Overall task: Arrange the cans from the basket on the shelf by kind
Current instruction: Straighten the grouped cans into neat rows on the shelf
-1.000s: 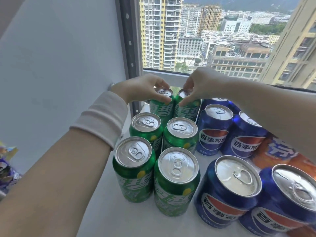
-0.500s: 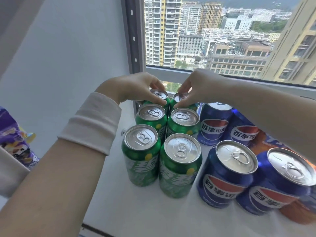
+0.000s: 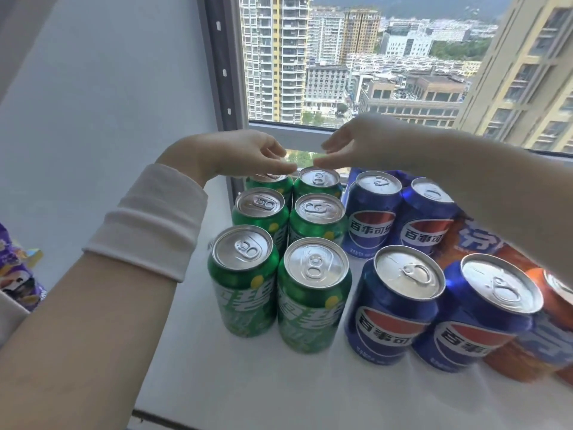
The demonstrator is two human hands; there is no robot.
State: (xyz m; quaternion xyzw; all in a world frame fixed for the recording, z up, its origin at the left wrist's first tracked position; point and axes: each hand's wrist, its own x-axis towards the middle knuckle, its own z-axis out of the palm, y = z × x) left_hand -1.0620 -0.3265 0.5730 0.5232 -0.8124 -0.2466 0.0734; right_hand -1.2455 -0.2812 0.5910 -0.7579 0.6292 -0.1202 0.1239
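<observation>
Several green cans (image 3: 313, 293) stand in two columns on the white shelf (image 3: 248, 380). To their right stand blue cans (image 3: 400, 302), and orange cans (image 3: 527, 361) sit at the far right, partly hidden by my right arm. My left hand (image 3: 245, 153) hovers just above the rear left green can (image 3: 273, 181), fingers apart, holding nothing. My right hand (image 3: 359, 144) hovers above the rear right green can (image 3: 319, 181), fingers loose and empty. The two hands' fingertips nearly meet over the back row.
A grey wall (image 3: 108, 103) bounds the shelf on the left, and a dark window frame (image 3: 223, 72) and window stand behind the cans. Purple snack packets (image 3: 15, 274) show at the left edge. The shelf's front edge (image 3: 198, 420) runs near the bottom.
Both hands have let go of the two rear green cans and lifted slightly above them. The view has pulled back, so the cans appear lower and farther.
</observation>
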